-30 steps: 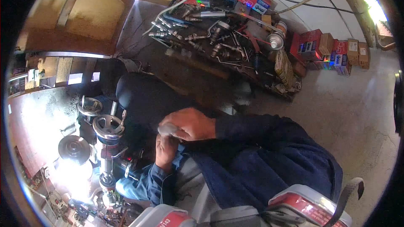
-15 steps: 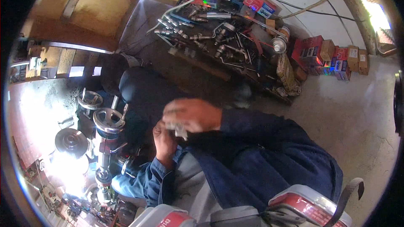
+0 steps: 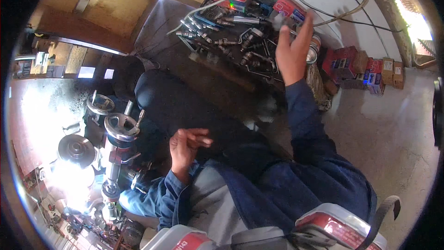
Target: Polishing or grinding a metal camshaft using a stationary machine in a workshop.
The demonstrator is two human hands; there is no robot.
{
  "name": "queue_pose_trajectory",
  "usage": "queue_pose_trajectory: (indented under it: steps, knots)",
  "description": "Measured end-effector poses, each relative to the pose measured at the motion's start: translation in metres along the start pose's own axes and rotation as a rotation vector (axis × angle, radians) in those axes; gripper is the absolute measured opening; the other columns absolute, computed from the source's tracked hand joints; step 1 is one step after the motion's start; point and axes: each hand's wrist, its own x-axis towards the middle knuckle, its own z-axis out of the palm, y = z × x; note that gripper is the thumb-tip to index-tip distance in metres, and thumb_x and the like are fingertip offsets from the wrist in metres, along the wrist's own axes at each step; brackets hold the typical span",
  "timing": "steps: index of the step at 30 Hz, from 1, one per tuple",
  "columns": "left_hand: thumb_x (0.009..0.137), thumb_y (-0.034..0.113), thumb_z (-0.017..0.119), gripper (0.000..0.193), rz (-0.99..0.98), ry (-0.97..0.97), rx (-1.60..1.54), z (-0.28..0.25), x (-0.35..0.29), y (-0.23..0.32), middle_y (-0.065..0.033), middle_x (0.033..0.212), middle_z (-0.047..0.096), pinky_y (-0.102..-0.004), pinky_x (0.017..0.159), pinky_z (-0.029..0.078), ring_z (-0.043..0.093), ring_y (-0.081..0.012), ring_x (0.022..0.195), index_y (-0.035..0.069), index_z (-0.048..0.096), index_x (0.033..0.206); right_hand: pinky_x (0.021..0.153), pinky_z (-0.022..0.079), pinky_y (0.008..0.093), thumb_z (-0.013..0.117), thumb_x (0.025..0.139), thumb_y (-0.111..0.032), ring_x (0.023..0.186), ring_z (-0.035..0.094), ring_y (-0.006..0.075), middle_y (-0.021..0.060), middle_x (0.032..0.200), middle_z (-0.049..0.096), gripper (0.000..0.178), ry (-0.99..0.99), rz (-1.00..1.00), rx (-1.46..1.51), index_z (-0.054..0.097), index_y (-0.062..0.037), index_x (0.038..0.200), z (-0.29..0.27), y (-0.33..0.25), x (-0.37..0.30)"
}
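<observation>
My right hand (image 3: 292, 58) is raised over the low bench of parts at the upper right. Its fingers are spread and appear to hold nothing. Just past one fingertip is a small, blurred greyish-white thing (image 3: 279, 21); its kind is unclear, and I cannot tell whether it touches the finger. Beneath the hand lie several metal tools and fittings (image 3: 249, 41), partly covered by it. My left hand (image 3: 185, 148) stays in front of my lap, its fingers half bent and apart, with nothing visible in them.
To my left stands a machine with chrome handwheels (image 3: 121, 127) and a round disc (image 3: 77, 151), beside a bright glare. Red boxes (image 3: 342, 62) and small brown boxes (image 3: 393, 71) are stacked by the wall. A cylindrical can (image 3: 312, 50) stands behind my right hand. Cables (image 3: 323, 9) hang above the bench.
My hands were together around a small silvery-white piece in front of my lap. My right hand has since swung up and right to the bench; my left stays near its place, fingers loosened.
</observation>
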Motion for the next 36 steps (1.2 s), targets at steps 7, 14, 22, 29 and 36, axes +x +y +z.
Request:
queue_pose_trajectory:
  steps: [7,14,22,29,36]
  knots:
    - [0.106,0.032,0.040,0.045,-0.075,0.039,0.080,0.006,0.002,0.002,-0.0214,0.099,0.069,-0.0392,0.064,0.060,0.071,-0.0299,0.076,0.002,0.041,0.139,0.104,0.042,0.0459,0.058,0.092,-0.012,0.119,0.054,0.0415,0.0264,0.129,0.055,0.042,-0.792,0.007,0.246,0.052,0.0031,0.130,0.059,-0.024,-0.108]
    - [0.105,0.032,0.043,0.045,-0.067,0.026,0.043,-0.009,-0.003,-0.002,-0.0230,0.097,0.069,-0.0410,0.067,0.061,0.072,-0.0327,0.078,-0.001,0.042,0.135,0.110,0.035,0.0503,0.058,0.088,-0.012,0.129,0.044,0.0421,0.0263,0.134,0.050,0.047,-0.519,-0.175,-0.125,0.050,0.0030,0.132,0.149,-0.017,-0.106]
    - [0.106,0.028,0.040,0.039,-0.045,0.002,0.024,-0.009,-0.001,-0.001,-0.0233,0.096,0.069,-0.0409,0.066,0.061,0.072,-0.0326,0.076,0.000,0.044,0.132,0.094,0.039,0.0501,0.049,0.093,-0.016,0.106,0.054,0.0345,0.0197,0.110,0.058,0.026,-0.605,-0.004,-0.345,0.062,-0.0014,0.111,0.168,0.005,-0.084]
    - [0.106,0.028,0.041,0.037,-0.058,0.062,0.043,-0.005,-0.002,0.000,-0.0196,0.089,0.069,-0.0395,0.060,0.059,0.070,-0.0277,0.068,0.001,0.046,0.131,0.097,0.035,0.0539,0.050,0.094,-0.017,0.113,0.049,0.0363,0.0183,0.117,0.056,0.029,-0.628,0.062,-0.469,0.061,-0.0027,0.117,0.160,-0.001,-0.085]
    - [0.106,0.028,0.040,0.039,-0.062,-0.021,-0.035,-0.015,0.000,-0.003,-0.0245,0.094,0.069,-0.0418,0.065,0.061,0.072,-0.0340,0.075,-0.002,0.045,0.131,0.108,0.027,0.0563,0.059,0.092,-0.026,0.130,0.038,0.0396,0.0218,0.139,0.046,0.047,-0.406,0.026,-0.206,0.054,0.0003,0.131,0.130,-0.045,-0.121]
